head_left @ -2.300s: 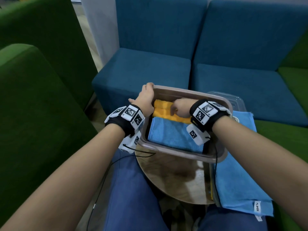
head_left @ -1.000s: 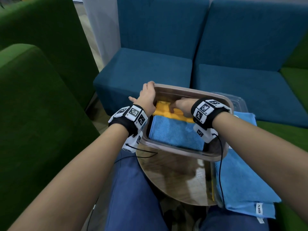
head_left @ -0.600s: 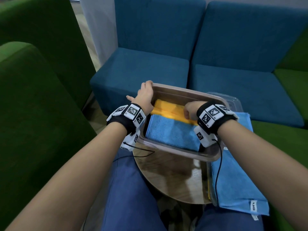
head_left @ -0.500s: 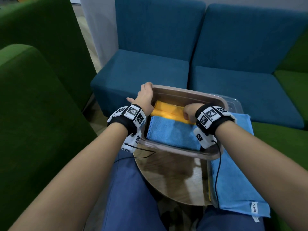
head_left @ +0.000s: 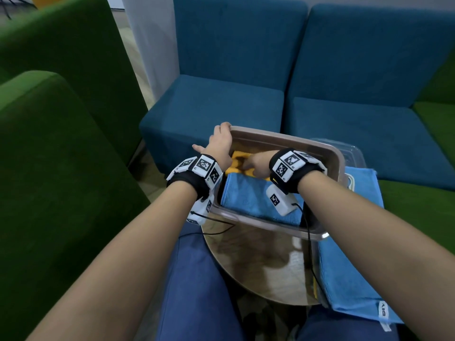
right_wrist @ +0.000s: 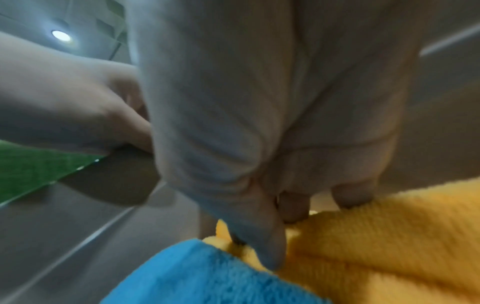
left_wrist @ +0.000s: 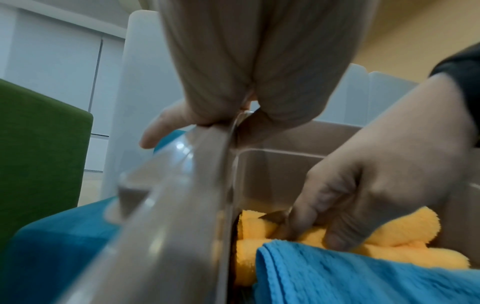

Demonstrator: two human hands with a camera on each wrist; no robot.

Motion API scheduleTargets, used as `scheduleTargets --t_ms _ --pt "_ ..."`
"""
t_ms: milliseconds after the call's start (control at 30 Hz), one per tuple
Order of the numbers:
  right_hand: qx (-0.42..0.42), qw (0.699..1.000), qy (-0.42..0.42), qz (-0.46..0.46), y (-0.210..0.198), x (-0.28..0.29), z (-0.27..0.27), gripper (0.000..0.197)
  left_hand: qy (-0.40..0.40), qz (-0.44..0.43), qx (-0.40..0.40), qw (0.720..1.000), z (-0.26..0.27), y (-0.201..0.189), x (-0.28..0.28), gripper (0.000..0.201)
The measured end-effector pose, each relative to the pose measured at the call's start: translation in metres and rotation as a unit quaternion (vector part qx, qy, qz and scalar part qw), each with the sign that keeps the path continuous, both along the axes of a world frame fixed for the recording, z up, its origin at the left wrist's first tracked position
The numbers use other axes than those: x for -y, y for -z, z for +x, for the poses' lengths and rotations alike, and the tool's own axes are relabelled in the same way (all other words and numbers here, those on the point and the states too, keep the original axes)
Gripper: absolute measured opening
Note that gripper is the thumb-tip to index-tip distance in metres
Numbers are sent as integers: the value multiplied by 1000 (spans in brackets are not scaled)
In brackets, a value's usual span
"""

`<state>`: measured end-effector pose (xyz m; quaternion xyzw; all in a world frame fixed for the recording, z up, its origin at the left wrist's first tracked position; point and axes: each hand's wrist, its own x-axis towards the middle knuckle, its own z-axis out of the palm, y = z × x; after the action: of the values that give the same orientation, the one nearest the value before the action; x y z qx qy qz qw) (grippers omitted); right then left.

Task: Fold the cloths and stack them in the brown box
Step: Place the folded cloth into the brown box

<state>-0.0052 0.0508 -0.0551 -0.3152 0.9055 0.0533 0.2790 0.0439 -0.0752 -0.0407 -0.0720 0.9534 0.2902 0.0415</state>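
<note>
The brown box point(head_left: 285, 138) stands on the round table, and my left hand point(head_left: 222, 131) grips the rim at its far left corner. Inside, a folded blue cloth point(head_left: 248, 203) fills the near part and a yellow cloth point(head_left: 237, 156) lies bunched behind it. My right hand point(head_left: 246, 166) reaches down to the yellow cloth's left end. In the left wrist view its thumb and curled fingers point(left_wrist: 335, 230) pinch a fold of the yellow cloth point(left_wrist: 405, 232). The right wrist view shows the same pinch point(right_wrist: 280, 232) beside the blue cloth point(right_wrist: 207, 277).
Another blue cloth point(head_left: 349, 267) lies flat over the table's right side. A clear lid point(head_left: 347, 150) sits behind the box. The bare glossy table top point(head_left: 258, 262) lies before the box. Blue sofas stand beyond, green seats at the left and right.
My right hand has slid left along the yellow cloth toward the box's left end and dug into its fold. The left hand has kept its hold on the rim.
</note>
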Motion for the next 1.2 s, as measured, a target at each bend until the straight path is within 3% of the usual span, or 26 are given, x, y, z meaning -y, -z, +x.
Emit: scheduleTargets --t_ms 133,300,500,667,867,1000,1200 --pt "-14 1000 -1 25 -18 -21 -11 54 6 -10 -10 1000 -1 2 1 63" --pt "-12 990 86 113 -12 -53 -16 34 9 -21 -3 1000 -4 1 -1 66" --pt "-17 990 93 103 5 -61 -10 35 -10 -24 15 1000 -7 -1 1 64" --pt "-5 993 90 76 -12 -66 -9 55 -8 -25 22 999 -11 -1 5 64" --pt "-40 983 163 78 -14 -76 -17 44 26 -33 23 999 -22 3 1 62" --pt "-24 982 162 97 0 -70 -16 45 30 -37 27 998 -24 7 4 64" --pt "-36 984 145 102 -15 -60 -23 37 44 -41 23 998 -28 10 7 62"
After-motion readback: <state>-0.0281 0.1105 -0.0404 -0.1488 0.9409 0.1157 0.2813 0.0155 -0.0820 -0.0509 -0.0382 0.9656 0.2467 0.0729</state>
